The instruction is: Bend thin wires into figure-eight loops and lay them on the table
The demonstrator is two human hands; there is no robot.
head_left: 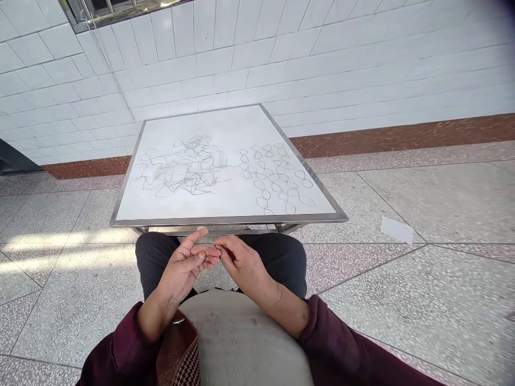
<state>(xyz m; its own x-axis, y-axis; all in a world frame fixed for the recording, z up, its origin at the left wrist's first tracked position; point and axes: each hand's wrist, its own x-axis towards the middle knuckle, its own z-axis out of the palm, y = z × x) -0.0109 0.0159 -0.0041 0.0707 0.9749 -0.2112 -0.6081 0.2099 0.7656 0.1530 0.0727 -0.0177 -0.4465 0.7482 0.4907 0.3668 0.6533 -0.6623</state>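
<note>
My left hand (189,262) and my right hand (237,260) meet over my lap, just in front of the table's near edge. The thumb and fingers of each are pinched together, and whatever lies between them is too small to make out. Tape wraps the raised left index fingertip. On the white table (237,206), a tangled heap of thin bent wires (193,174) spreads over the left half. Twisted wire loops, many shaped like a figure eight (284,195), lie in loose rows on the right half.
A white tiled wall (241,59) stands behind the table, with a metal-framed opening at the upper left. A white paper piece (396,230) lies on the speckled floor at the right. My knees are under the table's near edge.
</note>
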